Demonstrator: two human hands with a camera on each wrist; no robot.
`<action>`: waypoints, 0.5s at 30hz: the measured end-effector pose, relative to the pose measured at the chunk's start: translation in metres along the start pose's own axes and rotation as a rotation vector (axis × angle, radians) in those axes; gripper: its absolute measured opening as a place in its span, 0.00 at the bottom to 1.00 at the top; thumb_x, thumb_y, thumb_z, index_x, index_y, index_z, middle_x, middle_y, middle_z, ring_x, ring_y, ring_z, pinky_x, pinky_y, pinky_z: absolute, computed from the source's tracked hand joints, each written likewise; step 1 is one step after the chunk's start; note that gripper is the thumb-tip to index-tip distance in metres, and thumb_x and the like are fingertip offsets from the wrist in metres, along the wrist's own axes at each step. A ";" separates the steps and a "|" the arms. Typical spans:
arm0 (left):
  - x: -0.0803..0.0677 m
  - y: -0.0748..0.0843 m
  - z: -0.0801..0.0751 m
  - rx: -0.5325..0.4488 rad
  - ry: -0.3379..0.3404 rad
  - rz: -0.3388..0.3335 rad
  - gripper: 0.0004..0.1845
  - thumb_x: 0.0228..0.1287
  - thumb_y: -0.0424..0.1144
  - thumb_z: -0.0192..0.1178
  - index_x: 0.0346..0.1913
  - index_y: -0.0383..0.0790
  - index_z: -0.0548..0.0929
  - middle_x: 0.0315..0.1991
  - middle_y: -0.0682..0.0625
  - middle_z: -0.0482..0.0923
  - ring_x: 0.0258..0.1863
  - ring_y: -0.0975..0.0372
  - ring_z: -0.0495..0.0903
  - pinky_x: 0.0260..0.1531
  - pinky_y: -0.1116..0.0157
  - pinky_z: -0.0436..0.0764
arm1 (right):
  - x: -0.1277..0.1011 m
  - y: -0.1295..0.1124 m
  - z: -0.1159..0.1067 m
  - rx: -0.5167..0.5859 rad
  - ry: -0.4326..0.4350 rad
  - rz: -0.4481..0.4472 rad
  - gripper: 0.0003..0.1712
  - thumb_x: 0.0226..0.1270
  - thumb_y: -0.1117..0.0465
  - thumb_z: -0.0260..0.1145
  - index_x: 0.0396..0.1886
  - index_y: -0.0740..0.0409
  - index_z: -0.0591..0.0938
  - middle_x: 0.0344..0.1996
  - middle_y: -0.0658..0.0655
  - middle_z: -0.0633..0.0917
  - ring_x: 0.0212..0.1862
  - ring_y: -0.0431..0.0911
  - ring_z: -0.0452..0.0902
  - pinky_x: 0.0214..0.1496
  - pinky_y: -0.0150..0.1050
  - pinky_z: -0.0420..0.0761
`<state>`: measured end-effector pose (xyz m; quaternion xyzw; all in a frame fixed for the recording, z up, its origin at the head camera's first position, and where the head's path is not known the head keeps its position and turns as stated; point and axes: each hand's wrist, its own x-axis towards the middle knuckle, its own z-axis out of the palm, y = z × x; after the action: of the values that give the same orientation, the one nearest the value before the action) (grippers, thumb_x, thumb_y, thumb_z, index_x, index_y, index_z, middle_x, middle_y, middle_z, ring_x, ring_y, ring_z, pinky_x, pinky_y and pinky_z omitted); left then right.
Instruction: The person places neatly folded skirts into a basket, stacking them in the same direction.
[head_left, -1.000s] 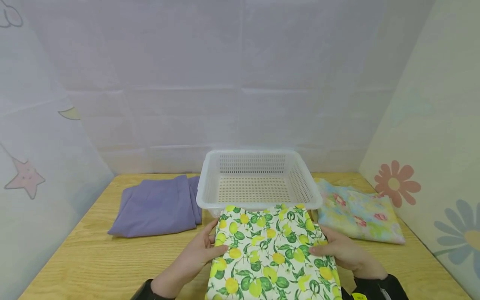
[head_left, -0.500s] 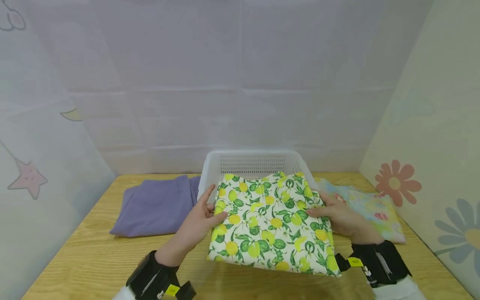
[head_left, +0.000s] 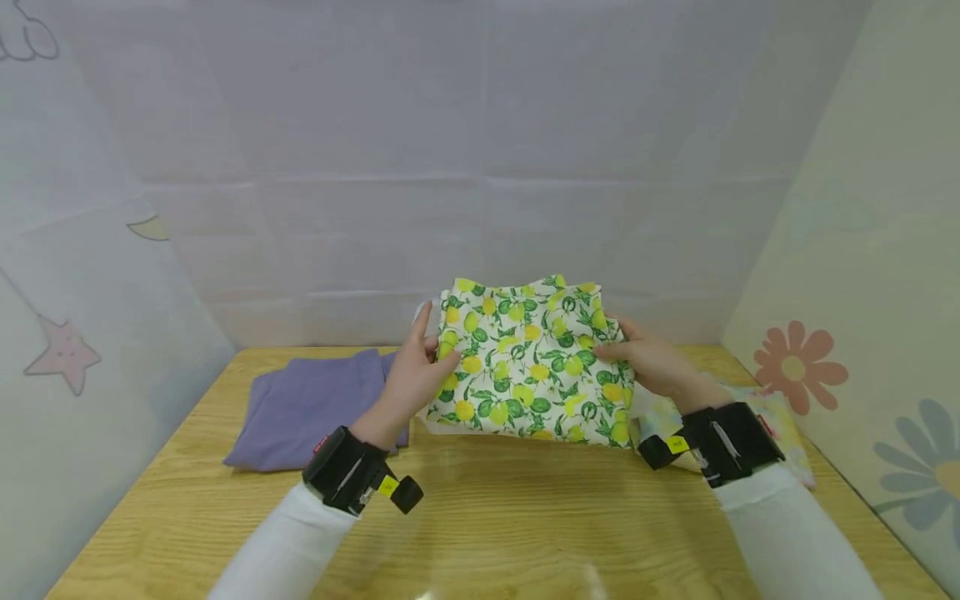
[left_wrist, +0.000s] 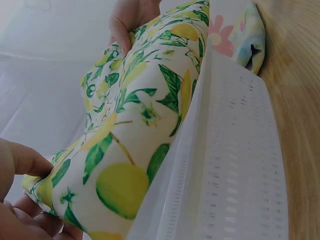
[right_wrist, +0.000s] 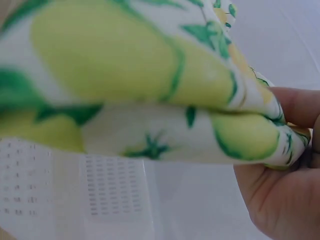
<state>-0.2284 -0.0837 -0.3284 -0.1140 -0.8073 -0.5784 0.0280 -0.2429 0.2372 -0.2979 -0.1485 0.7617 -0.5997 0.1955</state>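
Observation:
A folded cloth with a lemon-and-leaf print [head_left: 528, 367] is held up by its two sides over the white plastic basket [left_wrist: 235, 165]. My left hand [head_left: 412, 371] pinches its left edge, thumb on top and fingers beneath. On the opposite edge my right hand [head_left: 656, 362] grips it the same way, as the right wrist view shows with the thumb and palm [right_wrist: 285, 200] around the fold. In the head view the cloth hides nearly all of the basket. Both wrist views show the basket's slotted wall below the cloth.
A folded purple cloth [head_left: 307, 408] lies on the wooden table [head_left: 495, 517] to the left. On the right is a pastel floral cloth [head_left: 780, 417], partly behind the right wrist. White fabric walls [head_left: 480, 167] enclose the back and sides.
Both hands have carried the lemon-print cloth forward and up from the near side of the basket to over it. The basket has gone from plainly visible to mostly covered.

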 end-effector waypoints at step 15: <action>0.037 -0.013 0.011 0.041 0.136 0.059 0.41 0.66 0.35 0.58 0.75 0.49 0.47 0.12 0.55 0.49 0.12 0.63 0.50 0.17 0.69 0.56 | 0.040 0.006 0.004 -0.126 0.267 -0.028 0.38 0.76 0.61 0.49 0.77 0.48 0.41 0.73 0.63 0.51 0.70 0.62 0.57 0.66 0.54 0.67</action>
<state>-0.2665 -0.0714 -0.3378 -0.0974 -0.8114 -0.5672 0.1022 -0.2759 0.2172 -0.3096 -0.0901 0.8150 -0.5676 0.0741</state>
